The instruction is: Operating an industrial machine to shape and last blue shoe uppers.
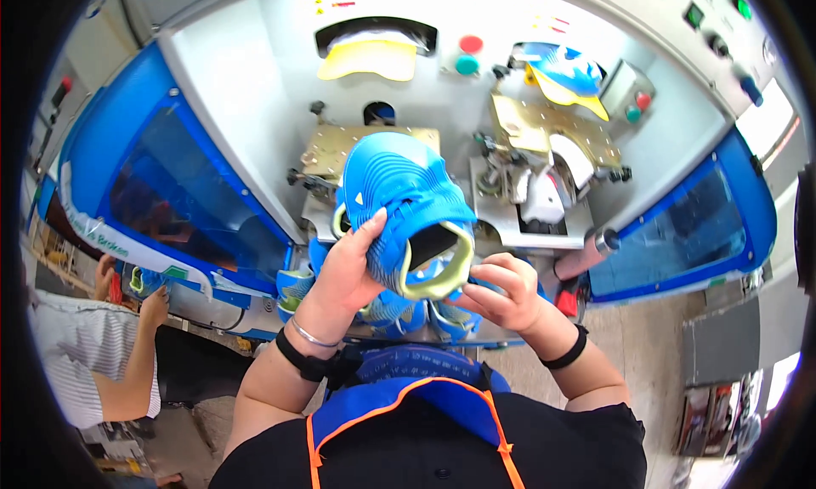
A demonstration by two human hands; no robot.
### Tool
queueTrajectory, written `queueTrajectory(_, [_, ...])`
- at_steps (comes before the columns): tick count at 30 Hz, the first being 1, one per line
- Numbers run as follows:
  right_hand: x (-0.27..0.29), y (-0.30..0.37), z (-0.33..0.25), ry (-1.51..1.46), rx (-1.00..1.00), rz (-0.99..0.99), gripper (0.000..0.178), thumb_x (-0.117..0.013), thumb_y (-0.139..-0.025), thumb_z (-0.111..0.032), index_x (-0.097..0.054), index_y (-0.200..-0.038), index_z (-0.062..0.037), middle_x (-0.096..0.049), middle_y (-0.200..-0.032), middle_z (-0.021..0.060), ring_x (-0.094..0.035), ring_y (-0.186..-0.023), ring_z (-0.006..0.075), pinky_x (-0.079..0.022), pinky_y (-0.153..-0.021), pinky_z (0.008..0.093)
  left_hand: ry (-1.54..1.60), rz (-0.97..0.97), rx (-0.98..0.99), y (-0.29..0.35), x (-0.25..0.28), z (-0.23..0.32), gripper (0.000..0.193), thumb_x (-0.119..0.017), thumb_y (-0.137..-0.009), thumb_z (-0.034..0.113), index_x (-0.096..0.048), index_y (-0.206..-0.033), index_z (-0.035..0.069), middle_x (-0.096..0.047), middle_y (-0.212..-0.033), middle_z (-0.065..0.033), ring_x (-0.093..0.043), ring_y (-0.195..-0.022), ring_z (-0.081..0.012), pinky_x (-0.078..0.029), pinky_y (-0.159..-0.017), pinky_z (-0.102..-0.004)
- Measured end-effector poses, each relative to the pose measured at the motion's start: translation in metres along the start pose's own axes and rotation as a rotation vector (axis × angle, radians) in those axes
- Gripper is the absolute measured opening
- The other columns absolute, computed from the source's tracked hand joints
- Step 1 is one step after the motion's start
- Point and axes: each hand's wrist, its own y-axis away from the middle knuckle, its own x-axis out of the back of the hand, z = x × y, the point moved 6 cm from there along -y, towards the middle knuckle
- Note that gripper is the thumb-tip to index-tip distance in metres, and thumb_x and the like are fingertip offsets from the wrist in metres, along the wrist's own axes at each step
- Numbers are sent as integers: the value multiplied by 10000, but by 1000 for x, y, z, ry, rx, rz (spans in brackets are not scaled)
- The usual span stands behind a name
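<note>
A blue shoe upper [399, 170] with dark wavy lines and a lime-green collar lining is held up in front of me, its toe pointing away and its ankle opening toward me. My left hand [347, 268] grips its left side, thumb on top near the tongue; the fingers underneath are hidden. At the right edge of the collar, my right hand [506, 293] has bent fingers pinched against the lining. Behind and below the held piece, more blue shoe uppers [393, 315] lie along the machine's front ledge.
A white machine cabinet holds a left brass-coloured plate [323, 149] and a right one [557, 127]. Yellow pieces [370, 59] hang at its back wall. Blue-framed doors [195, 183] flank it. A co-worker's hand [155, 306] holds another upper at far left.
</note>
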Motion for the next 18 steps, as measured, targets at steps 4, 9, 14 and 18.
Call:
queueTrajectory(4, [-32,-52,-8,-231,3,-327,365,-736,-731,-327,-646,-1017,-118,-617,-962,70,-618,-723,243,-519,-576,330,-121,67,-119,30,6,35,426,-518,-1006,229,-435,-1385,54,-577,-1302,-118,-581,-1182,-247,-477,-1011,-429])
queueTrajectory(9, [-62,-124,23,-220,-97,-192,321,-793,-694,-160,-610,-945,-78,-621,-934,100,-639,-816,321,-526,-680,395,-178,139,-272,76,19,84,491,-460,-1016,362,-369,-1437,128,-561,-1298,-125,-545,-1192,-253,-463,-982,-457])
queueTrajectory(14, [-113,-202,112,4,-461,-343,389,-696,-859,-358,-530,-1050,-62,-617,-958,165,-630,-890,368,-513,-742,421,-171,207,-248,115,71,90,480,-444,-1001,385,-414,-1396,114,-598,-1210,-145,-585,-1091,-292,-481,-925,-456])
queueTrajectory(18, [-158,-223,188,101,-552,-302,420,-697,-848,-392,-538,-1080,-80,-638,-992,155,-643,-918,344,-511,-790,425,-124,244,-175,132,97,81,414,-455,-996,361,-470,-1308,90,-614,-1128,-135,-595,-1037,-284,-499,-876,-441])
